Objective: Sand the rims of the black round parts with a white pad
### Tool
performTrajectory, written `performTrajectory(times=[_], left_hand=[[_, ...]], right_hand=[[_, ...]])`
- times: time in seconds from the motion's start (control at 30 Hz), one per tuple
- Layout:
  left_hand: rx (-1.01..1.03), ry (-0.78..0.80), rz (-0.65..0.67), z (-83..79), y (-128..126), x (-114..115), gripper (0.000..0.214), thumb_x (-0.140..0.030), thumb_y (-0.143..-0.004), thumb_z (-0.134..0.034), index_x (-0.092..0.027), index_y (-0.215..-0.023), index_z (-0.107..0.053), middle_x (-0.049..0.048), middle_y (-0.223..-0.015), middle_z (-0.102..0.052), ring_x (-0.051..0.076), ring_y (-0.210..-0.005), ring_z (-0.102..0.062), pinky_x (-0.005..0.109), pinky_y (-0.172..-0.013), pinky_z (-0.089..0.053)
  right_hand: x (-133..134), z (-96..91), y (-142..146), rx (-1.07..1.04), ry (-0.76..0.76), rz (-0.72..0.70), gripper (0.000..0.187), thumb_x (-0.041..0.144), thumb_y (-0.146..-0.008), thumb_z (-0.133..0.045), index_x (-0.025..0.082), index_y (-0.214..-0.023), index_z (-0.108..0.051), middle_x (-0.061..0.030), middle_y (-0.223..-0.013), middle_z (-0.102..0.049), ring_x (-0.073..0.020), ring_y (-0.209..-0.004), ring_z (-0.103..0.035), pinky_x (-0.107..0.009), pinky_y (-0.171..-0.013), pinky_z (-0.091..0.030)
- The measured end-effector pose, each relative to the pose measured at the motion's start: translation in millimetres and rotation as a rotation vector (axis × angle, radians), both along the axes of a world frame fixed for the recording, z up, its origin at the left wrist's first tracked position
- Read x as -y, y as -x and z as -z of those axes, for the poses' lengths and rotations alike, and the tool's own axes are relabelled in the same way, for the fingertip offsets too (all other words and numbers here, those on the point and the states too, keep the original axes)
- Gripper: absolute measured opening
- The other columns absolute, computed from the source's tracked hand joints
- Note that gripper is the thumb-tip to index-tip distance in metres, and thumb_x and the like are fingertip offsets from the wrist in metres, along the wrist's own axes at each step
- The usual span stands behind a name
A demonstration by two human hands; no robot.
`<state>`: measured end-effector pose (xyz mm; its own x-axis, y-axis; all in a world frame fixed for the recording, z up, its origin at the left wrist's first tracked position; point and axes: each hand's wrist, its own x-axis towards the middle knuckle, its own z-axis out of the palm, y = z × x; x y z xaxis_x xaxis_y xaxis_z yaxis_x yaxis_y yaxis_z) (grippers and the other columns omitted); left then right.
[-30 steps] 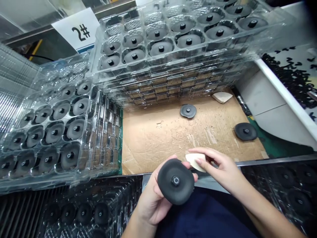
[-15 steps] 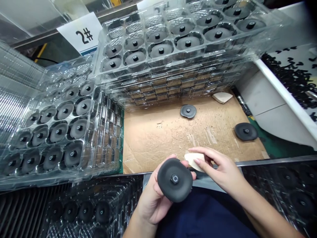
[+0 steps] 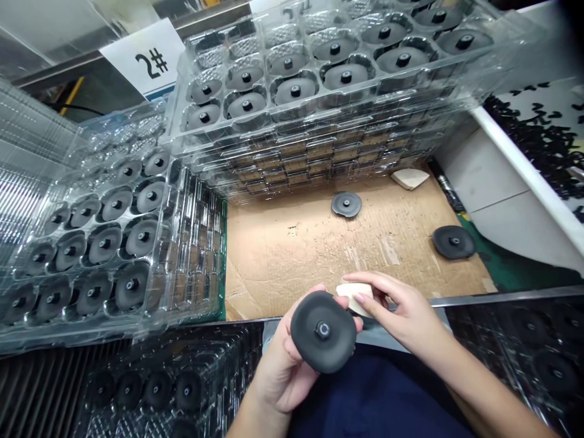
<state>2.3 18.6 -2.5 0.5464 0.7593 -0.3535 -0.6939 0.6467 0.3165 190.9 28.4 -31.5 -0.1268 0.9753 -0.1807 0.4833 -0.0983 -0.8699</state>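
My left hand (image 3: 287, 371) holds a black rounded-square disc with a raised round stub at its centre (image 3: 323, 356), its face turned up toward me. Behind the disc's right edge, some of that hand's fingertips show. Pinched between the thumb and fingers of my right hand (image 3: 406, 307) is a cream wedge-shaped sponge (image 3: 353, 295), close beside the disc's upper right edge; I cannot tell whether they touch. Farther off on the brown cardboard (image 3: 269, 261) lie a similar dark disc (image 3: 345, 212), another at the right (image 3: 451, 249), and a second pale wedge (image 3: 410, 178).
Stacked clear trays of black discs stand at the back (image 3: 292, 121) and at the left (image 3: 150, 267). Dark trays (image 3: 228, 365) sit at the lower left. A white-edged bin with small black pieces (image 3: 542, 140) is at the right. A "2#" paper sign (image 3: 146, 61) stands behind.
My right hand has brought the sponge slightly left, closer to the disc. My left hand and the disc have hardly moved.
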Motion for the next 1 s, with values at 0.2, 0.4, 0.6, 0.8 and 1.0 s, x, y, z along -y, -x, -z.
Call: performTrajectory(times=[0.2, 0.4, 0.6, 0.8, 1.0], left_hand=[[-0.041, 0.054, -0.039, 1.1, 1.3, -0.7, 0.05, -0.034, -0.063, -0.079, -0.029, -0.111, -0.065, 0.0011, -0.115, -0.068, 0.024, -0.104, -0.064, 0.029, -0.084, -0.054], [-0.187, 0.054, -0.111, 6.2, 6.8, -0.2, 0.053, -0.037, -0.058, -0.08, -0.029, -0.108, -0.066, 0.0005, -0.113, -0.068, 0.021, -0.103, -0.063, 0.027, -0.092, -0.048], [-0.24, 0.049, -0.124, 8.9, 10.5, 0.8, 0.056, -0.044, -0.061, -0.076, -0.03, -0.114, -0.063, 0.0028, -0.12, -0.064, 0.024, -0.109, -0.061, 0.034, -0.102, -0.042], [-0.23, 0.08, -0.185, 15.3, 11.7, 1.2, 0.047, -0.043, -0.066, -0.072, -0.036, -0.112, -0.065, -0.0014, -0.115, -0.069, 0.019, -0.105, -0.063, 0.027, -0.097, -0.046], [-0.035, 0.096, -0.058, 19.7, 16.8, -6.6, 0.045, -0.048, -0.075, -0.06, -0.036, -0.119, -0.06, -0.0033, -0.124, -0.064, 0.019, -0.116, -0.057, 0.024, -0.102, -0.041]], right_hand=[[9.6, -24.1, -1.3, 0.029, -0.129, 0.115, 0.02, 0.027, -0.09, -0.052, 0.025, -0.106, -0.063, -0.0018, -0.094, -0.068, -0.0148, -0.072, -0.061, -0.025, -0.056, -0.046], [10.2, -47.9, 4.2, 0.002, -0.583, -0.278, 0.03, 0.011, -0.089, -0.05, 0.021, -0.116, -0.058, -0.0011, -0.083, -0.068, -0.0146, -0.071, -0.059, -0.028, -0.065, -0.046], [-3.5, -55.3, 5.6, 0.06, -0.506, -0.112, 0.026, 0.01, -0.088, -0.053, 0.021, -0.111, -0.061, -0.0022, -0.089, -0.068, -0.0139, -0.076, -0.06, -0.027, -0.07, -0.047], [-20.3, -22.9, 6.7, -0.003, -0.301, 0.033, 0.02, 0.018, -0.09, -0.049, 0.018, -0.099, -0.066, -0.0038, -0.084, -0.067, -0.0145, -0.069, -0.058, -0.027, -0.063, -0.047], [-33.6, 31.9, -1.3, 0.064, -0.226, 0.116, 0.022, 0.018, -0.087, -0.049, 0.019, -0.099, -0.068, -0.0059, -0.09, -0.062, -0.0174, -0.08, -0.06, -0.031, -0.072, -0.05]])
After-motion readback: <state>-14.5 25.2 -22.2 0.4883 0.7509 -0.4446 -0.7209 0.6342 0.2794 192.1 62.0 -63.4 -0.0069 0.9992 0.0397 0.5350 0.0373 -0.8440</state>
